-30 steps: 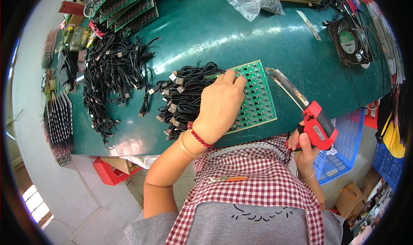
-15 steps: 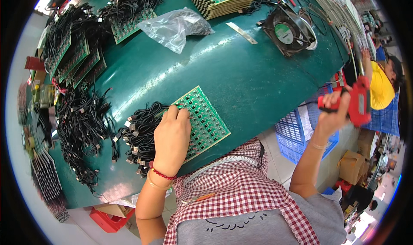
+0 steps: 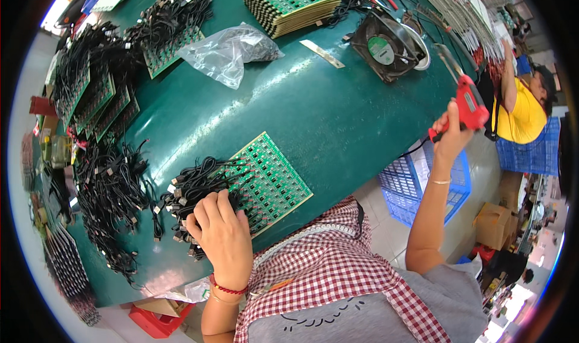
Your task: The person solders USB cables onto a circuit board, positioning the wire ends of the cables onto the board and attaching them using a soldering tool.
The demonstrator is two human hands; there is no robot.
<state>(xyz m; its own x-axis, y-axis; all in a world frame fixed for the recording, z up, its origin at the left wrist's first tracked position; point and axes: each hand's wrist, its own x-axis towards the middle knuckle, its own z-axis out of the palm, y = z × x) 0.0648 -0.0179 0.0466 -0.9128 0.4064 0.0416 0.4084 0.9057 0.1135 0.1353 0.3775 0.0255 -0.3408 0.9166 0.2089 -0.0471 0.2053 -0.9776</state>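
Closest in is a red-and-white checked apron (image 3: 325, 276) down around 6 o'clock, over a grey shirt. The left hand (image 3: 220, 237) is at about 7:30, palm down with fingers bent over a bunch of black cables (image 3: 202, 177). Honestly can't tell if it's pinching any of them or just resting there, since the fingertips are kinda lost in the tangle.

The green circuit board (image 3: 277, 183) is pretty much dead centre, lying flat on the dark green table (image 3: 350, 120) with that bunch spilling off its 9 o'clock side, USB plugs poking outward.

The right hand (image 3: 451, 137) is up near 3 o'clock, well away from the board, fingers wrapped firmly round the handle of a red soldering gun (image 3: 473, 109), metal tip pointing up toward 11. Below that arm, a bit past 3, there's a blue plastic basket (image 3: 398, 189) beside the table.

Bigger heap of loose cables (image 3: 108, 204) at 8:30 or so. Further out: wired boards (image 3: 99, 105) leaning together just before 10, a clear plastic bag (image 3: 217, 56) at 11, a flat metal strip (image 3: 321, 53) at 12:30 and a black fan (image 3: 386, 47) past 1. Thick stack of boards (image 3: 289, 17) at 12. Way off toward 2:30, somebody in a yellow top (image 3: 522, 117).
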